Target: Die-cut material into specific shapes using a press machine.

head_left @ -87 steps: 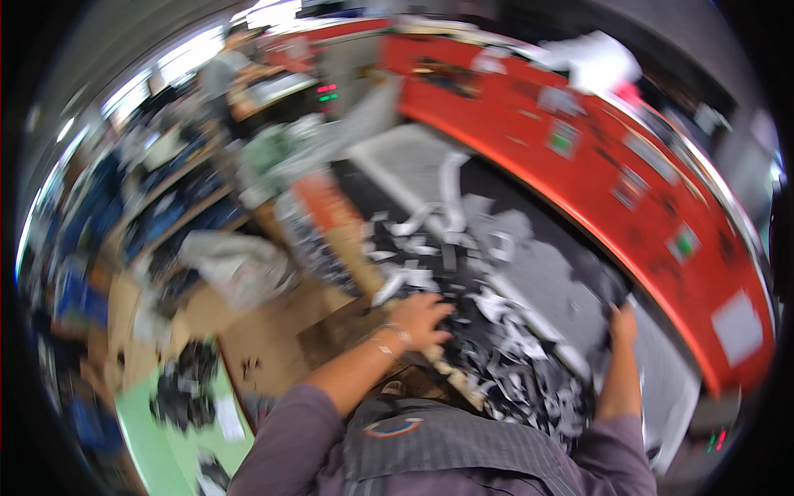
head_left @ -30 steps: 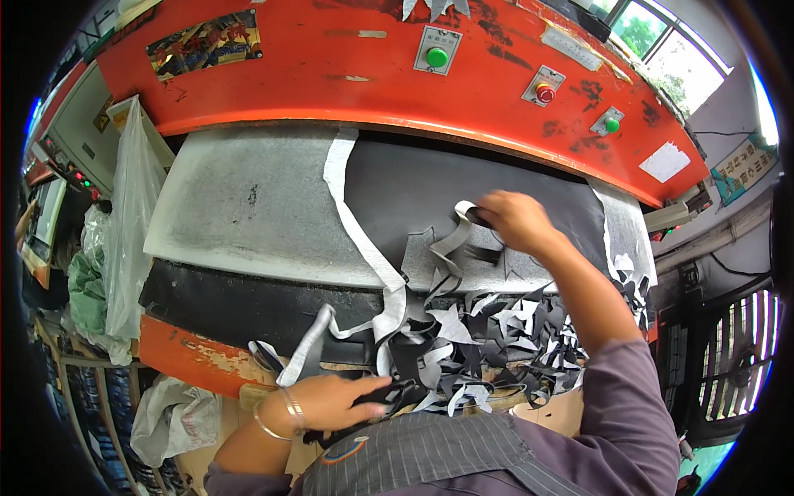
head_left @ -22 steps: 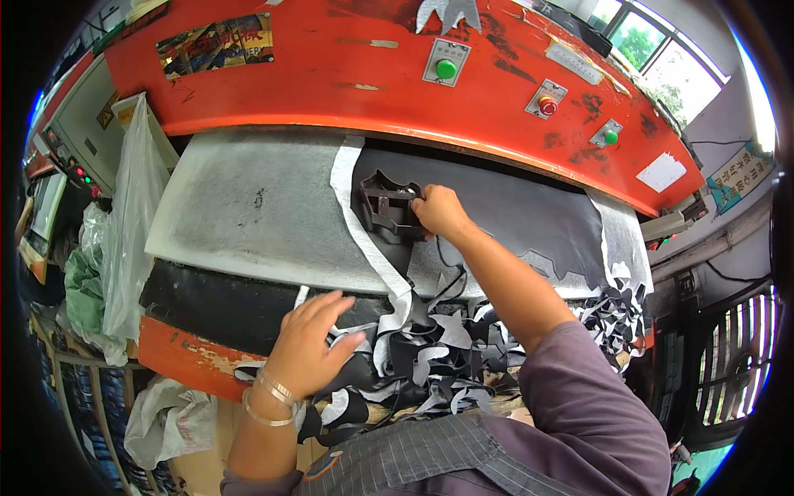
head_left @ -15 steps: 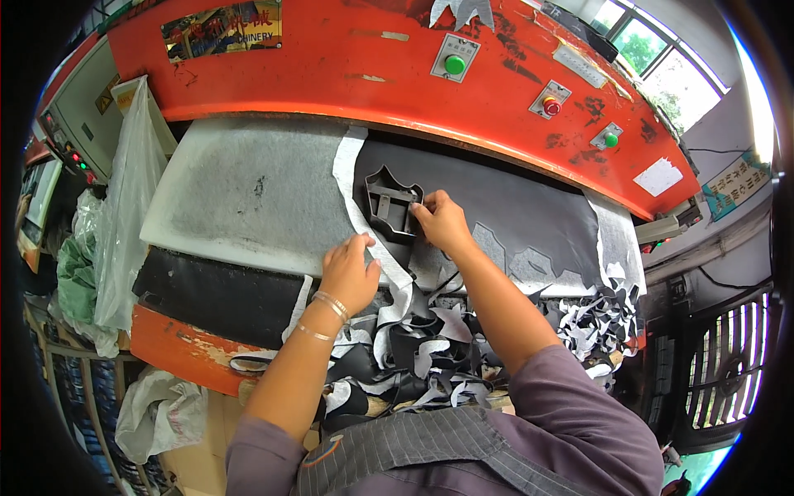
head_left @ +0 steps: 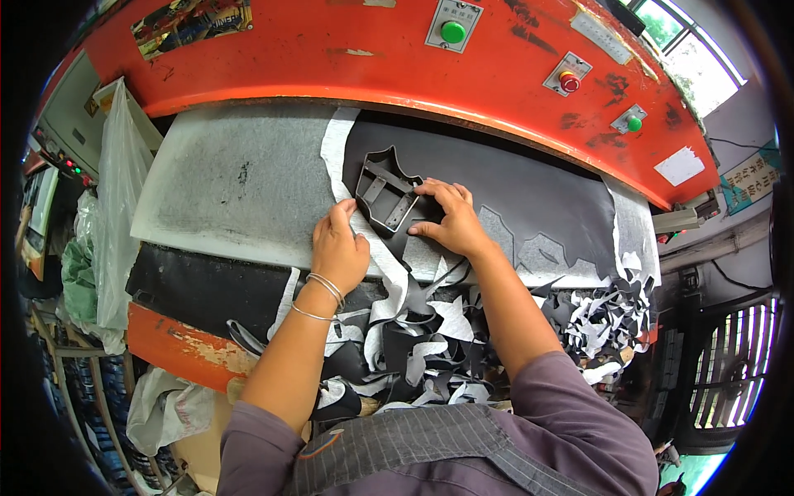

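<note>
A dark metal cutting die (head_left: 395, 183) with an irregular outline and inner crossbars stands on a black sheet of leather-like material (head_left: 513, 174), near its left edge. My right hand (head_left: 453, 219) grips the die's right side, fingertips at the upper wall and thumb lower down. Close to the die's lower left wall, the fingertips of my left hand (head_left: 339, 246) rest over the sheet's white edge strip (head_left: 335, 153). Its thumb is apart from the fingers, with nothing visible between them. Right of the die, shaped cutouts in the sheet expose the pale cutting board (head_left: 223, 182) beneath.
A red press beam (head_left: 331, 70) with green and red buttons spans the back. Black and white scraps (head_left: 430, 351) pile along the front edge. Plastic bags (head_left: 124, 215) hang at the left, and a black fan (head_left: 732, 368) stands at the right.
The die has tilted and shifted slightly in view. My right thumb has moved down along its side, and my left hand has come closer to its left wall. The whole view has shifted a little.
</note>
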Tool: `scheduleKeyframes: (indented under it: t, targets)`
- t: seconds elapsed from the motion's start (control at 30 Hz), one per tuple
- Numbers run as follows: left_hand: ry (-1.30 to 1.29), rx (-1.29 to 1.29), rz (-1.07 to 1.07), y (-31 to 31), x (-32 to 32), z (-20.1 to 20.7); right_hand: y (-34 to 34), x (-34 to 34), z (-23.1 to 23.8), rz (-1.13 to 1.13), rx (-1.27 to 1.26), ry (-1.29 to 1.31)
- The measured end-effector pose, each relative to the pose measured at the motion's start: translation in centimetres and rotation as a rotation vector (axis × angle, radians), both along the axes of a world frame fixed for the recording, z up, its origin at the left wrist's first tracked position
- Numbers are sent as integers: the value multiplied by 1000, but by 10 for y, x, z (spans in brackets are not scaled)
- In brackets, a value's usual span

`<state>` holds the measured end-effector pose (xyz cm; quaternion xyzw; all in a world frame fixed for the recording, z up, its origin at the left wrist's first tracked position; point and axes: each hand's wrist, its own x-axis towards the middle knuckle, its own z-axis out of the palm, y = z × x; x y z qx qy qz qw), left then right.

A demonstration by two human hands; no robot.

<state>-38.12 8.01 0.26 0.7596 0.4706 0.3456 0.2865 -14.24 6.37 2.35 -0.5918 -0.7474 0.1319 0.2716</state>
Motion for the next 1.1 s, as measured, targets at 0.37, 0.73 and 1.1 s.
scheduleKeyframes:
  t: [0.37, 0.73, 1.1]
  targets:
    - [49, 91, 30, -1, 4, 3, 19, 9, 7, 65, -78, 71]
    - [82, 117, -5, 0, -2, 3, 21, 8, 3, 113, 8, 45]
    - [-10, -40, 60, -16, -19, 36, -54, 26, 67, -142, 185, 341]
